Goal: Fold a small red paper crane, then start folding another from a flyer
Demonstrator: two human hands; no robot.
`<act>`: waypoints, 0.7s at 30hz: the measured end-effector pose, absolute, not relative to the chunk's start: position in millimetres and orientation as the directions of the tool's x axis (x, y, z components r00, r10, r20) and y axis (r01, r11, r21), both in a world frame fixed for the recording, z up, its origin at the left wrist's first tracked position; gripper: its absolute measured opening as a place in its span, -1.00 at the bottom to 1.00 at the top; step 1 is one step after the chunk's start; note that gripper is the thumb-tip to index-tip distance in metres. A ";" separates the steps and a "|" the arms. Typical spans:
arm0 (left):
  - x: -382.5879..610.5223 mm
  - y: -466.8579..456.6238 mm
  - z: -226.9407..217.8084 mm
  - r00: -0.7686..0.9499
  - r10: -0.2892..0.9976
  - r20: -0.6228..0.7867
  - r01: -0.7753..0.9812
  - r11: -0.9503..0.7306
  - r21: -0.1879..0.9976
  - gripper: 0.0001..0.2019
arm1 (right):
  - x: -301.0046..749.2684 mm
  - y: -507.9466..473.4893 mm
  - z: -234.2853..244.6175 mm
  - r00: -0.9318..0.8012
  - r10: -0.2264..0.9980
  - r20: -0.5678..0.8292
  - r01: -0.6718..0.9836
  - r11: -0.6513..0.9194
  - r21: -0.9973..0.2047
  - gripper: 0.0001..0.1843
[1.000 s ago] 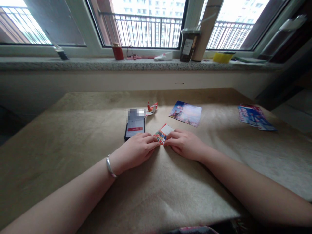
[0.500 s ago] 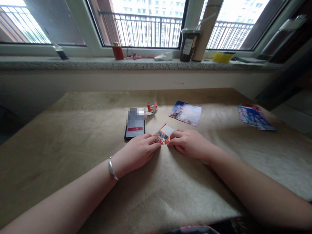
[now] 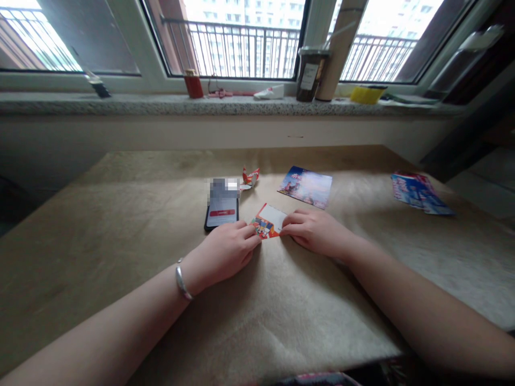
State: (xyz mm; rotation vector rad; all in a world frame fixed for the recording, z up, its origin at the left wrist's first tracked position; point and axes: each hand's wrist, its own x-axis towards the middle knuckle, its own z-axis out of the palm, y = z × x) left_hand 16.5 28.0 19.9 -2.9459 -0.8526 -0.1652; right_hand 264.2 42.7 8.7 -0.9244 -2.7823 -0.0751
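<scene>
Near edge: patterned fabric (image 3: 322, 378), partly cut off, below the tabletop.
Tabletop (image 3: 257, 321): tan, dull-sheened surface with faint creases; light falls across its middle, shadow lies beneath both forearms.
Left hand (image 3: 227, 246): fingers together, tips on the left part of the paper; a clamping thumb cannot be made out. 1 silver bangle (image 3: 183, 281) circles the wrist.
Right hand (image 3: 316, 230): thumb and forefinger closed on the paper's right corner.
Folded paper (image 3: 270, 217): lies between the 2 hands, mid-table; white panel on the far side, coloured print on the near side, red edging.
Phone (image 3: 223, 206): flat, just beyond the left hand; upper screen pixelated, 1 red bar below.
Folded red-and-white figure (image 3: 251, 178): beside the phone's far right corner.
Printed sheet (image 3: 306, 186): blue and pink, flat, beyond the right hand.
Printed papers (image 3: 420, 194): overlapping, near the table's right side.
Wall (image 3: 201, 130): pale, shadowed at left, beyond the far edge.
Sill (image 3: 161, 108): speckled stone; left to right, dark bottle (image 3: 98, 87), red container (image 3: 193, 86), white tube (image 3: 269, 93), lidded dark cup (image 3: 308, 75), yellow object (image 3: 367, 95).
Window frame (image 3: 151, 43): pale, with bright panes.
Outdoors: dark railing (image 3: 241, 24), then a pale, many-windowed building (image 3: 249, 10).
</scene>
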 end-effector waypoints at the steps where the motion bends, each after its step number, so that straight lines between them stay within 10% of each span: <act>1: 16.3 28.3 19.6 0.843 0.523 0.126 0.532 -0.846 -0.042 -0.76 | 263.6 44.5 6.8 -0.786 0.577 0.221 0.590 0.807 -0.011 -0.73; 21: 17.5 28.7 18.7 0.813 0.559 0.167 0.563 -0.826 0.026 -0.75 | 272.8 49.2 13.9 -0.773 0.606 0.188 0.598 0.795 -0.105 -0.68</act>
